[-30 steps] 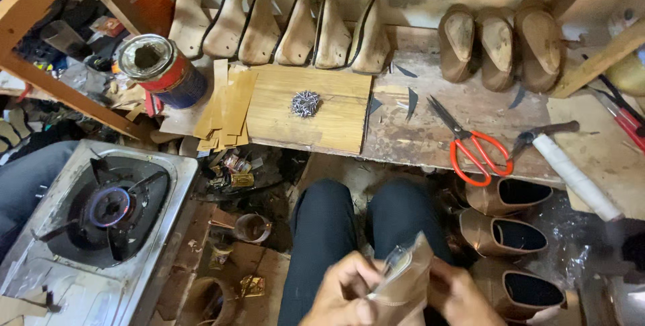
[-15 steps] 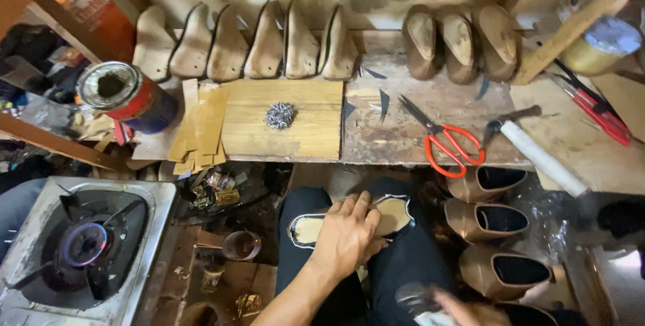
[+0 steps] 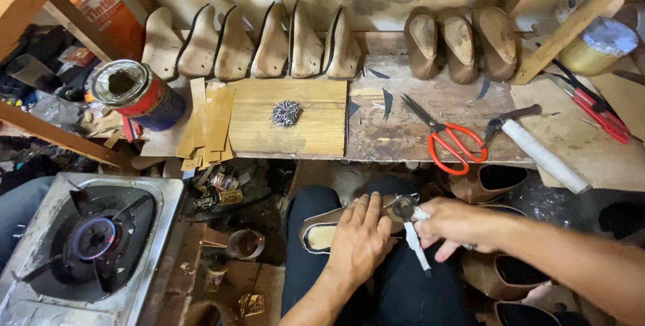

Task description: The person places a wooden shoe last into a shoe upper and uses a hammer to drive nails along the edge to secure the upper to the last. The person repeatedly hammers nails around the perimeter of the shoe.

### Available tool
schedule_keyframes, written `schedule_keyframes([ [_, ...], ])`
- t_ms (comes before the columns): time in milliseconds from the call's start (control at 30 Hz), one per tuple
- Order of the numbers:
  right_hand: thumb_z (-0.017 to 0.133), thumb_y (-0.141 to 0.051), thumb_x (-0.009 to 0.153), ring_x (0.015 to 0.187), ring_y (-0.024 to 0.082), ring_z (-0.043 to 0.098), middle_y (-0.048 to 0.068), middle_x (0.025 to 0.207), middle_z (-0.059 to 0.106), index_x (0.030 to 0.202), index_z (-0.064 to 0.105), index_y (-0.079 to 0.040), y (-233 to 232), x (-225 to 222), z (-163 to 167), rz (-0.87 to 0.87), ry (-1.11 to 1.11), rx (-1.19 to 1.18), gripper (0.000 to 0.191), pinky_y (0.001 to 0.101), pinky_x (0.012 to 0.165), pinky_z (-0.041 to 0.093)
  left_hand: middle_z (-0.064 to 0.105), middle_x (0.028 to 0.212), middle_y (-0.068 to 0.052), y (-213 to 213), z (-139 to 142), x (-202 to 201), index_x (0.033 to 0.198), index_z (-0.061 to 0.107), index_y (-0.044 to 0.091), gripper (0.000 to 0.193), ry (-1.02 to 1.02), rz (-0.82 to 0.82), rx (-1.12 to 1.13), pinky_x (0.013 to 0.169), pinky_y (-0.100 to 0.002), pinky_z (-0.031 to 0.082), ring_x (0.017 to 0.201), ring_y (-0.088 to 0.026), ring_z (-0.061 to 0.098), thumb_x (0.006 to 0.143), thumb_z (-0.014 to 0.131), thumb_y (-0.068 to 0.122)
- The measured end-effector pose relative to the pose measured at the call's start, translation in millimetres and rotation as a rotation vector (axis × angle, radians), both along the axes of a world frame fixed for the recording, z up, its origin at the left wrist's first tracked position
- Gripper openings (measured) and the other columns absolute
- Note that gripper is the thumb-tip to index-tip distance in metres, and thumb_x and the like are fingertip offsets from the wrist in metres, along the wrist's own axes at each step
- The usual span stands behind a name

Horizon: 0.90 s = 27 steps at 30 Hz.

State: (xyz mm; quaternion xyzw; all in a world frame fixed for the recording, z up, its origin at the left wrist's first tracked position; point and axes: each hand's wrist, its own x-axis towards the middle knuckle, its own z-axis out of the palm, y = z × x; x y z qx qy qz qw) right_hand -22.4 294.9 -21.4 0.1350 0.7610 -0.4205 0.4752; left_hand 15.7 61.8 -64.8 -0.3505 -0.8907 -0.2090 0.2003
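A shoe on its last [image 3: 322, 230] lies sole-up across my lap. My left hand [image 3: 359, 242] presses flat on it and covers its middle. My right hand [image 3: 453, 225] grips lasting pincers [image 3: 411, 222] with white-wrapped handles; their metal jaws touch the shoe's far end beside my left fingers. On the bench above lies a small heap of tacks [image 3: 285, 113] on a wooden board [image 3: 316, 131].
Red-handled scissors [image 3: 447, 139] and a white-handled hammer [image 3: 537, 151] lie on the bench. Wooden lasts [image 3: 269, 47] and lasted shoes [image 3: 460, 40] stand at the back. A glue tin [image 3: 138, 94] is at left. A lit gas stove [image 3: 87, 242] sits lower left, brown shoes [image 3: 497, 181] at right.
My right hand has come up from the lower right with the pincers and set them against the shoe. My left hand stays flat on the shoe on my lap.
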Motion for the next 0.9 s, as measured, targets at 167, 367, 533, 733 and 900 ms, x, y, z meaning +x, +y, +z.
schedule_keyframes([
  [167,0.058,-0.015,0.093,0.068,0.027,0.076,0.017,0.083,0.072,0.105,0.064,0.005,-9.8,-23.4,1.6,0.138,0.045,0.094,0.025,0.0408,0.056,0.064,0.060,0.139,-0.030,-0.5,-4.7,-4.0,0.097,0.063,0.000,0.033,0.042,0.038,-0.018,0.108,-0.051,0.046,0.127,-0.044,0.060,0.082,0.075,0.027],
  [367,0.062,-0.027,0.095,0.045,0.020,0.059,0.008,0.055,0.061,0.125,0.060,-0.018,-42.4,14.0,-25.6,-0.254,0.544,0.001,0.032,0.0373,0.041,0.050,0.059,0.136,-0.032,-7.7,-4.5,-30.4,0.099,0.064,0.000,0.036,-0.073,0.025,0.006,0.102,-0.053,0.048,0.123,-0.046,0.060,0.080,0.075,0.028],
  [533,0.058,-0.030,0.096,0.047,0.025,0.070,0.013,0.058,0.068,0.107,0.060,-0.008,-36.4,23.6,-31.5,0.006,0.581,0.259,0.025,0.0392,0.048,0.055,0.058,0.136,-0.031,-5.3,-2.8,-38.7,0.102,0.064,-0.002,0.039,-0.102,-0.027,-0.013,0.105,-0.054,0.049,0.124,-0.047,0.061,0.080,0.076,0.028],
  [733,0.059,-0.025,0.089,0.067,0.039,0.071,0.019,0.066,0.070,0.098,0.061,-0.007,-4.5,16.8,-22.2,0.363,0.868,0.523,0.020,0.0477,0.060,0.055,0.058,0.142,-0.022,2.4,-3.7,-36.5,0.112,0.069,0.000,0.037,0.038,-0.110,-0.141,0.107,-0.053,0.048,0.125,-0.049,0.060,0.089,0.073,0.028],
  [900,0.060,-0.025,0.094,0.061,0.033,0.069,0.015,0.067,0.070,0.098,0.066,-0.007,2.6,36.6,-9.2,0.164,0.784,0.257,0.020,0.0439,0.055,0.054,0.060,0.135,-0.021,2.8,-8.0,-32.5,0.113,0.069,-0.002,0.044,0.026,-0.139,-0.120,0.106,-0.055,0.046,0.124,-0.050,0.057,0.088,0.071,0.034],
])
